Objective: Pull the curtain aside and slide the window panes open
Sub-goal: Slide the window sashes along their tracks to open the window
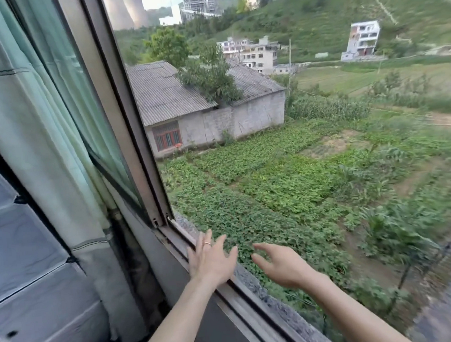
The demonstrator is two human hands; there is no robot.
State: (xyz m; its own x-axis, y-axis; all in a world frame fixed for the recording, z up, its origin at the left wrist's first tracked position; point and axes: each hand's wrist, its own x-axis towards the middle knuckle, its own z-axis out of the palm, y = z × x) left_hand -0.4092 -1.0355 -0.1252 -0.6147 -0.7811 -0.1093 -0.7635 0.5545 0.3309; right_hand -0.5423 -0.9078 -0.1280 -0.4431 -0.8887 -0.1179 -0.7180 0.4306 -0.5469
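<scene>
Plainly, from my remote seat I saw both hands at the lower edge of the opened window. The left hand [211,258] was open, its fingers straight and spread, lying over the metal bottom track [176,235] of the window frame; I could not tell whether the palm pressed on the rail or hovered just above it. A thin ring [207,243] sat on one of its fingers. The right hand [280,263] reached out just beyond the sill, near the left one but apart from it, fingers loosely curved and holding nothing.

The pale green curtain [34,126] hung bunched at the left side, against the wall. The sliding window panes [100,132] stood stacked together at the left, just beside the curtain, their grey metal stiles [121,98] running down to the track a little above the left hand. To the right of them the window was open.

Outside lay a grey block house with a corrugated roof [164,92], a green vegetable plot [260,184] below the sill, and cooling towers [125,8] far off.
</scene>
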